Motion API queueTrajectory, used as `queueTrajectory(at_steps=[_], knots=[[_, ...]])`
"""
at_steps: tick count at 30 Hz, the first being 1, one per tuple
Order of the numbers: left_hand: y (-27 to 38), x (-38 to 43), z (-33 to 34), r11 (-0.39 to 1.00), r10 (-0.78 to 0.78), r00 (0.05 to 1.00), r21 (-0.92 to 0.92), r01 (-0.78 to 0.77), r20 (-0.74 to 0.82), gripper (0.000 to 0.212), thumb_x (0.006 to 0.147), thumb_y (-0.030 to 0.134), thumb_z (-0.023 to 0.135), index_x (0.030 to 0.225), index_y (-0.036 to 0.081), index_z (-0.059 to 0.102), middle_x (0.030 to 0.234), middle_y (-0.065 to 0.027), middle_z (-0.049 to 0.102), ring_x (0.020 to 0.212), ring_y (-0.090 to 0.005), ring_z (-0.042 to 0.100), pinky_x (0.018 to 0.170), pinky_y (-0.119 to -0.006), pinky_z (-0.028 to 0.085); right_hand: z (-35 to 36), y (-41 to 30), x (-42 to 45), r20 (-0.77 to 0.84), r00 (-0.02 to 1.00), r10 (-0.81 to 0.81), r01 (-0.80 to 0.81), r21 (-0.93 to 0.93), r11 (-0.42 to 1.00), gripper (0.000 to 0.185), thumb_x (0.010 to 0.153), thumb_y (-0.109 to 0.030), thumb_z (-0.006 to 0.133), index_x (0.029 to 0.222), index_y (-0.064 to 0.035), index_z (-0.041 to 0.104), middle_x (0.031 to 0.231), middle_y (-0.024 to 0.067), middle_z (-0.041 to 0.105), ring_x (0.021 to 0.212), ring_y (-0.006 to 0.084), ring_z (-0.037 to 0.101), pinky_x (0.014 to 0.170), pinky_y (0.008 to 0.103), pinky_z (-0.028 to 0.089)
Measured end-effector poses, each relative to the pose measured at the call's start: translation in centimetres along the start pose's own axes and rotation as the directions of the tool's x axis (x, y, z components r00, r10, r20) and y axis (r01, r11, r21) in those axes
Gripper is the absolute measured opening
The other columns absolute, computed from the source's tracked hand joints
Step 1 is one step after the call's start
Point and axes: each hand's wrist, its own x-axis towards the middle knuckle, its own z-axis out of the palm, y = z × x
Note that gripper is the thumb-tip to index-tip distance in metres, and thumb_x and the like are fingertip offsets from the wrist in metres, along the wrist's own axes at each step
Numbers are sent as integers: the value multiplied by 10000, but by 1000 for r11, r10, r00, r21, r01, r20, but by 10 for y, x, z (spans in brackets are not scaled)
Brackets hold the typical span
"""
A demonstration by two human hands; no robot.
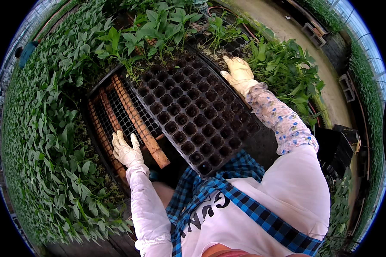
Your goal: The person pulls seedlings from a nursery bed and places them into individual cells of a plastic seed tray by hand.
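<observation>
A black plastic plug tray (193, 112) lies tilted before me, its soil-stained cells holding no seedlings over most of its face. My left hand (127, 151), in a pale glove, is spread with nothing in it, left of the tray over black plastic mesh (138, 99) and bamboo slats (133, 115). Beyond the tray's right side, my gloved right hand (239, 74) has its thumb apart and no object visible in it. Its fingertips are near loose potting mix (210, 53) and a heap of leafy green seedlings (286, 70).
Dense seedlings (51, 128) cover the left side, and more young plants (160, 29) stand at the tray's far end. A hose (249, 32) runs beside the walkway (286, 32) on the right. Concrete blocks (313, 35) line its far edge. Another person (27, 53) is at far left.
</observation>
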Motion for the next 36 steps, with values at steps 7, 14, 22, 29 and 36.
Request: queueTrajectory(at_steps=[7,14,22,29,36], knots=[[-4,1,1,1000,-7,1000,9,7,-6,557,916,400,659,1377,126,507,1487,-105,455,1369,-287,415,1128,-476,292,11,3,-63,19,991,-133,134,-206,969,575,880,-306,609,1409,-125,476,1433,93,493,1404,291,358,1177,420,232],[2,1,-3,999,-32,998,22,30,56,570,934,429,618,1394,120,487,1509,-110,425,1391,-279,384,1143,-467,271,-2,5,-36,-44,979,197,-184,209,960,309,891,-229,590,1150,-77,664,1128,187,645,1073,367,591,919,434,487],[0,-1,-2,1000,-24,1000,14,24,13,575,918,395,659,1398,129,487,1504,-103,436,1384,-282,399,1141,-475,272,-21,-6,-4,85,882,464,-465,321,825,288,892,-349,631,999,-82,654,995,171,689,958,364,647,832,454,495],[-4,0,1,1000,-5,1000,9,5,3,578,916,397,658,1398,124,494,1491,-115,451,1377,-294,407,1131,-474,282,-8,2,-6,40,949,313,-315,68,947,317,906,-321,600,1130,-108,670,1100,173,649,1040,348,618,897,445,486],[-4,-1,3,1000,7,1000,10,-7,-23,580,910,382,669,1398,121,494,1490,-115,452,1375,-294,411,1129,-477,287,-11,-14,-2,-112,972,209,-206,37,978,476,901,-253,619,1359,-142,550,1115,199,620,1053,373,602,880,454,494]])
